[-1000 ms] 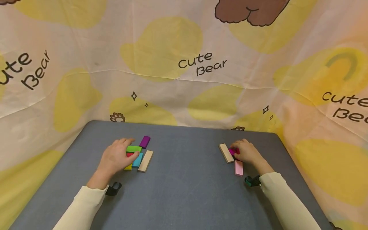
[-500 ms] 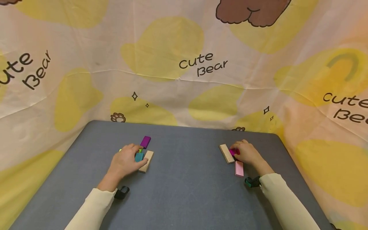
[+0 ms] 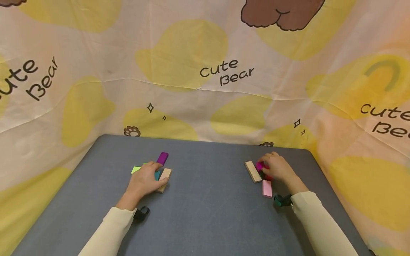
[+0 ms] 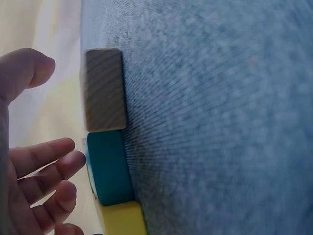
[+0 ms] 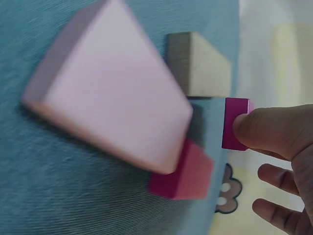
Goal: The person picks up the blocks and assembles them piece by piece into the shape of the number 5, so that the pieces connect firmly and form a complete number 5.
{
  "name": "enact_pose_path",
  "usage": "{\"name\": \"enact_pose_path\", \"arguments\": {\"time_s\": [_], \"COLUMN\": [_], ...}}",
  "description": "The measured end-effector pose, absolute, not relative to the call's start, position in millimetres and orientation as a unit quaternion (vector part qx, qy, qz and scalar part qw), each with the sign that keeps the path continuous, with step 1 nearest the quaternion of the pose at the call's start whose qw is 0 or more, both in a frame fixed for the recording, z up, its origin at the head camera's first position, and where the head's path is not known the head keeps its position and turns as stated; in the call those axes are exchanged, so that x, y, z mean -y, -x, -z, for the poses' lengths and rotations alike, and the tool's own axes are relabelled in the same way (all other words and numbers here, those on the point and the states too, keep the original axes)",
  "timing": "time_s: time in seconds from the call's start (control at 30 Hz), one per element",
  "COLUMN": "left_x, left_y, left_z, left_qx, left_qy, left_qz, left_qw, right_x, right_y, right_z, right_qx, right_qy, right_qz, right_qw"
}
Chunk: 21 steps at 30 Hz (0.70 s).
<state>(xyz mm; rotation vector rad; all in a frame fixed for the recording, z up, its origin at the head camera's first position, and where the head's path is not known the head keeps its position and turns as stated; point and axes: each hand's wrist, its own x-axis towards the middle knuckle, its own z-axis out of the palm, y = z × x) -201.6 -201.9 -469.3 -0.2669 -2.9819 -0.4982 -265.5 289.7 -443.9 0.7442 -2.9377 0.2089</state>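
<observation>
My left hand [image 3: 145,179] hovers over the left cluster of blocks, its thumb and fingers spread apart. In the left wrist view its thumb is level with a plain wooden block [image 4: 105,90], and the fingertips come right at the teal block [image 4: 110,169]. A yellow block [image 4: 124,218] sits beyond the teal one. My right hand [image 3: 280,169] pinches a magenta block [image 5: 234,122] between thumb and fingers, raised over the right cluster. Below it lie a deep-pink block [image 5: 195,174], a pale pink block [image 5: 117,93] and another plain wooden block [image 3: 253,171].
A purple block [image 3: 162,158] lies behind the left hand, and a lime-green block [image 3: 135,169] to its left. The grey table [image 3: 205,213] ends at a printed cloth [image 3: 179,53] hung behind it and along both sides.
My left hand has moved right from above the green and red blocks towards the teal and wooden ones. My right hand has lifted the magenta block slightly, showing more of the deep-pink one.
</observation>
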Motion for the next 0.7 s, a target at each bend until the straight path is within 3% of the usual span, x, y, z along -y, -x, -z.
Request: {"name": "enact_pose_path", "arguments": {"time_s": [0.23, 0.7], "left_x": [200.5, 194.9], "left_y": [206.3, 212.2], "left_z": [472.1, 473.9], "left_qx": [0.983, 0.981], "left_qy": [0.079, 0.065], "left_qz": [0.162, 0.178], "left_qw": [0.045, 0.028], "right_x": [-278.2, -225.5], "right_y": [274.2, 289.7], "right_z": [433.5, 433.3], "right_qx": [0.96, 0.959], "right_qy": [-0.256, -0.257], "right_qz": [-0.084, -0.114], "right_qw": [0.073, 0.036]}}
